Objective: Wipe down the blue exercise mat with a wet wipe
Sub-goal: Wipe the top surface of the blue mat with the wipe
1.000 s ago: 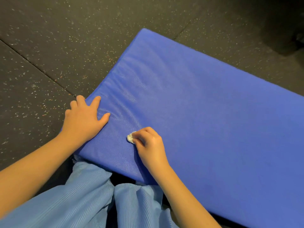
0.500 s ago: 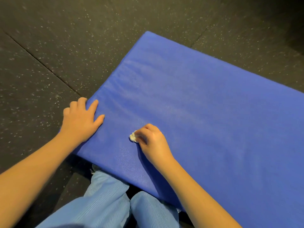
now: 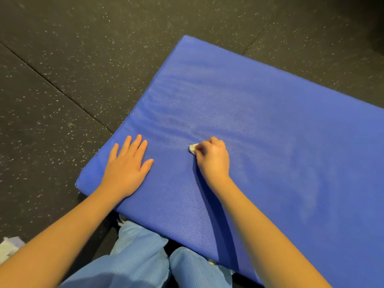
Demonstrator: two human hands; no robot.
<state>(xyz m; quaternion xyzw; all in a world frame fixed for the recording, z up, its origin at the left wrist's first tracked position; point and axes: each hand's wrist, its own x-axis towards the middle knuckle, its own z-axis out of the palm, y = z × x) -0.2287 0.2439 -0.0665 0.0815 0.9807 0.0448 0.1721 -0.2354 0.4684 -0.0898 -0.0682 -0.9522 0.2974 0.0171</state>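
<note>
Though its long axis rightward, blue mat (image 3: pixel 270 121) under flat left fingers (image 3: pixel 136 145), right fingers (image 3: pixel 204 146) around wipe (image 3: pixel 192 148)

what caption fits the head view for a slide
Head view: left hand flat on the blue mat, right hand pinching a balled wipe against it, speckled floor around.

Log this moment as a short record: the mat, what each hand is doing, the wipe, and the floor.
mat: blue, lying flat on the floor
left hand: palm down on the mat near its left edge, fingers straight
right hand: fingers curled, pinching the wipe against the mat
wipe: small, white, balled up, showing at the right fingertips
floor: dark speckled rubber with seams
</note>
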